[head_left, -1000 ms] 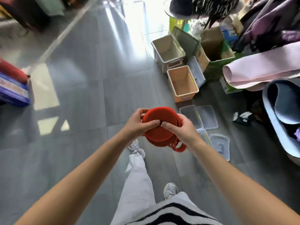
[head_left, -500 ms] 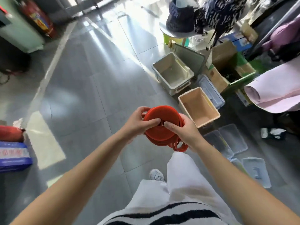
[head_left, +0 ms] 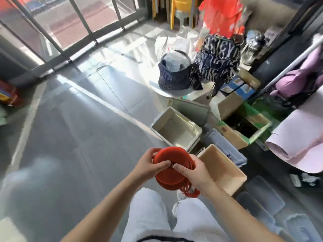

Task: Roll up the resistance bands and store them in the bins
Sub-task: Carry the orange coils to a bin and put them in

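both my hands grip the rolled red band [head_left: 168, 169] btwn them, left hand [head_left: 148, 165] & right hand [head_left: 195, 172] thumbs on top; beige bin [head_left: 225, 173] just right of my right hand, white bin [head_left: 175, 130] beyond.

The left hand [head_left: 148, 165] and right hand [head_left: 195, 172] cover the middle of the red band [head_left: 167, 177], and their fingers behind the coil are out of sight. The right hand also hides the near left corner of the beige bin [head_left: 218, 165]. The pink mat [head_left: 297, 137] runs off the right edge. The clear lids [head_left: 262, 203], near right, are smeared. A red object [head_left: 8, 95] at the left edge is blurred and cut off.
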Tool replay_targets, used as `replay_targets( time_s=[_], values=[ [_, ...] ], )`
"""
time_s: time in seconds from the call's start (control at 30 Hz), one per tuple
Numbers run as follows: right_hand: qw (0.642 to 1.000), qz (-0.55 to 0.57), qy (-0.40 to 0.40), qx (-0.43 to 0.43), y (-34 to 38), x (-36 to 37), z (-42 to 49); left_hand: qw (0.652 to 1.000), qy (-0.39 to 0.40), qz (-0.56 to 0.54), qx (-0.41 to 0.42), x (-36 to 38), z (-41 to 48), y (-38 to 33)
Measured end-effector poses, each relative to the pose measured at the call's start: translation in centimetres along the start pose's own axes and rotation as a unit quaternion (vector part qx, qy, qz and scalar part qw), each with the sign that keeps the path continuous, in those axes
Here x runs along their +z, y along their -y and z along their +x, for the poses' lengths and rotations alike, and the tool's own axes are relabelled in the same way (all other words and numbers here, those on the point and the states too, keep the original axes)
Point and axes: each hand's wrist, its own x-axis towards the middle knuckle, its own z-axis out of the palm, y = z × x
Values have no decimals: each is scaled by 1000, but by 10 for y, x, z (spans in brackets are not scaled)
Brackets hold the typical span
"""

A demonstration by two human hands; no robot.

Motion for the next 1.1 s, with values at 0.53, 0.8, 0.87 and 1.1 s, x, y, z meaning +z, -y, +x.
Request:
replay_targets(
  time_s=[0.53,0.8,0.87,1.1],
  values=[
    [932,158,-289,148,-94,49,292,939,277,206,1,-44,374,29],
    [921,131,-315,188,-237,54,447,948,254,191,5,-25,543,180],
    [925,106,-306,198,-263,43,486,957,237,167,-9,-12,581,207],
    [935,-2,-295,198,-346,11,621,963,171,205,-26,21,715,279]
  ],
)
